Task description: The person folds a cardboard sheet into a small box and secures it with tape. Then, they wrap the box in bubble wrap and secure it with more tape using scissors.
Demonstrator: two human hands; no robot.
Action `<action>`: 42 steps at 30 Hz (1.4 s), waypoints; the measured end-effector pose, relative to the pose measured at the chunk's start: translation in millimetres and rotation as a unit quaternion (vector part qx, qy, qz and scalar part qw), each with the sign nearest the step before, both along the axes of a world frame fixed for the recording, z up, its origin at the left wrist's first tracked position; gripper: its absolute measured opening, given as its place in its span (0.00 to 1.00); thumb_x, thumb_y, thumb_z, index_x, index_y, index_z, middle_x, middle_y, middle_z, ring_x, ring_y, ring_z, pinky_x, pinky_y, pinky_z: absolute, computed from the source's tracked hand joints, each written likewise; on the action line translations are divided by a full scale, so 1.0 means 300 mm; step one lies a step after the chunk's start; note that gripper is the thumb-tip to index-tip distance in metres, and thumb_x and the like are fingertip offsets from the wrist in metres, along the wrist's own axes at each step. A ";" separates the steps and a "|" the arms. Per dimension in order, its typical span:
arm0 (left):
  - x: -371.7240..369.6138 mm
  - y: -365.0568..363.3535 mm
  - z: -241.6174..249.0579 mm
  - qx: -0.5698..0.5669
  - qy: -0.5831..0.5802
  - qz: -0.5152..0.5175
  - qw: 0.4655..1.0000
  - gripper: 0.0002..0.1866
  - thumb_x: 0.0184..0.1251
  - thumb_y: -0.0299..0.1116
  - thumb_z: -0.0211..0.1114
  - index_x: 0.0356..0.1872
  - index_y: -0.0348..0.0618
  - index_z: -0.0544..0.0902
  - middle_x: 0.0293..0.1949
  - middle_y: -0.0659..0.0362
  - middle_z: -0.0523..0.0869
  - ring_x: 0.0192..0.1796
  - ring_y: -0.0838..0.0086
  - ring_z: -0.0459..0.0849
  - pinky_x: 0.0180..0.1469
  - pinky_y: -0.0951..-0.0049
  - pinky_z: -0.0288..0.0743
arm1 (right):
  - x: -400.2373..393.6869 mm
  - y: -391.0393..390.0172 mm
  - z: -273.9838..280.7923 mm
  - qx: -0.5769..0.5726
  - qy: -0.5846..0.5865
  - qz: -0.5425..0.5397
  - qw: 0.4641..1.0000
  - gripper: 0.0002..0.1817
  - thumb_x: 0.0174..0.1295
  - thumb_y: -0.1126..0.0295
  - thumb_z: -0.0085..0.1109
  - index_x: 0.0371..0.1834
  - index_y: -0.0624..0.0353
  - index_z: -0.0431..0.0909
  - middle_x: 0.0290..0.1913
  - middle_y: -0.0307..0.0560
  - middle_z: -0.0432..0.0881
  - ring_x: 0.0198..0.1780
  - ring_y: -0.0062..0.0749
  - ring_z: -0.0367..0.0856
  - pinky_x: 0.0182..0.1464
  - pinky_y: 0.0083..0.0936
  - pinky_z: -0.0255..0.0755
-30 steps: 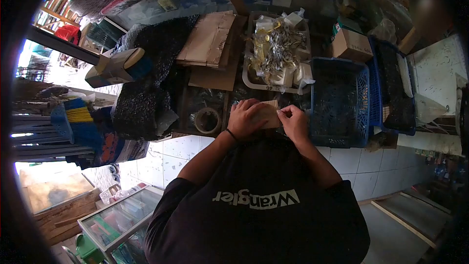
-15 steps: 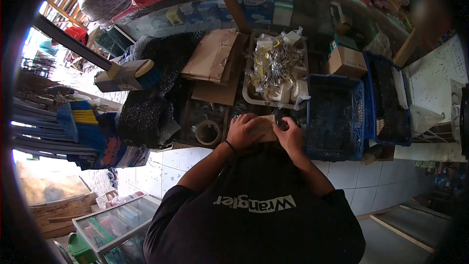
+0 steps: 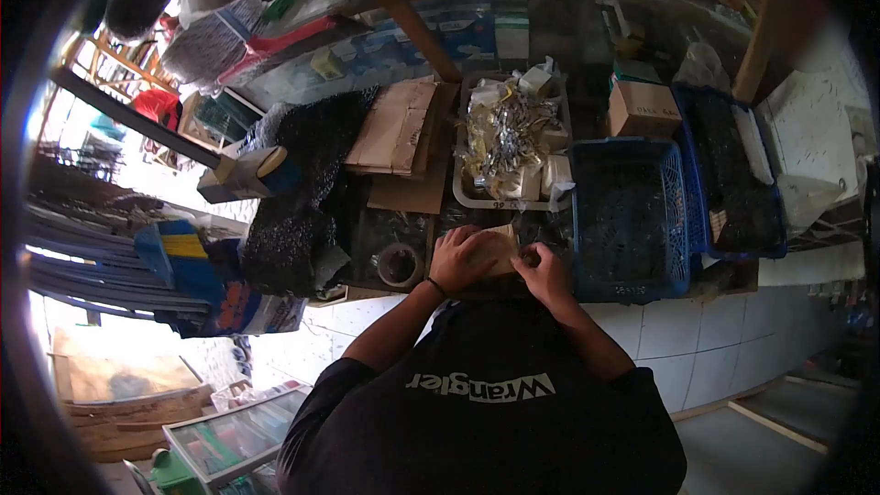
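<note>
In front of my chest, a small tan cardboard piece [image 3: 500, 247] lies between my two hands. My left hand [image 3: 461, 259] rests over its left part, fingers wrapped round it. At its right edge my right hand [image 3: 543, 269] pinches with thumb and fingers together. Just beyond is a white tray [image 3: 467, 194] heaped with silvery and gold wrapped items and small white boxes. A tape roll [image 3: 401, 265] lies left of my left hand. To the right of my right hand stands a dark blue basket [image 3: 629, 290].
Folded cardboard sheets [image 3: 394, 128] and black bubble wrap [image 3: 298, 192] lie on the left. A brown box [image 3: 642, 110] stands behind the blue basket. Another blue basket [image 3: 784, 220] with black wrap is at the right. A wooden post [image 3: 403, 14] rises beyond the tray.
The whole view has shifted slightly. My right hand's fingers have drawn in closer at the right edge of the cardboard; my left hand keeps its hold.
</note>
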State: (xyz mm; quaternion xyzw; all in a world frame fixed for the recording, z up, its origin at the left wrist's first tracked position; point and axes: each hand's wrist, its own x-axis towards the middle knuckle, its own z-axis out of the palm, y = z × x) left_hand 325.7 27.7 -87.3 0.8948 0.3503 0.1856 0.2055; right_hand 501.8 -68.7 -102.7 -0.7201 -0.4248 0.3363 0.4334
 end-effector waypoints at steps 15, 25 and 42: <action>0.011 -0.001 -0.032 0.016 0.035 -0.017 0.999 0.28 0.49 0.41 0.68 0.56 0.55 0.74 0.51 0.57 0.74 0.55 0.59 0.72 0.54 0.58 0.66 | -0.069 0.056 -0.203 0.029 0.025 -0.139 0.990 0.19 0.61 0.56 0.57 0.30 0.64 0.75 0.26 0.59 0.77 0.30 0.54 0.77 0.32 0.38 0.68; 0.003 0.006 -0.057 0.018 0.023 -0.033 0.999 0.28 0.51 0.40 0.68 0.57 0.54 0.73 0.50 0.56 0.75 0.54 0.57 0.72 0.55 0.57 0.66 | -0.073 0.025 -0.150 -0.007 0.049 -0.145 0.988 0.19 0.61 0.55 0.56 0.28 0.62 0.74 0.25 0.58 0.78 0.31 0.56 0.78 0.33 0.41 0.69; -0.159 -0.116 -0.073 0.135 -0.125 0.044 0.982 0.22 0.54 0.34 0.64 0.52 0.45 0.72 0.48 0.50 0.73 0.54 0.53 0.68 0.58 0.54 0.56 | -0.174 -0.318 -0.161 0.054 -0.262 -0.080 0.960 0.10 0.53 0.64 0.60 0.29 0.61 0.74 0.28 0.50 0.75 0.34 0.47 0.76 0.37 0.40 0.69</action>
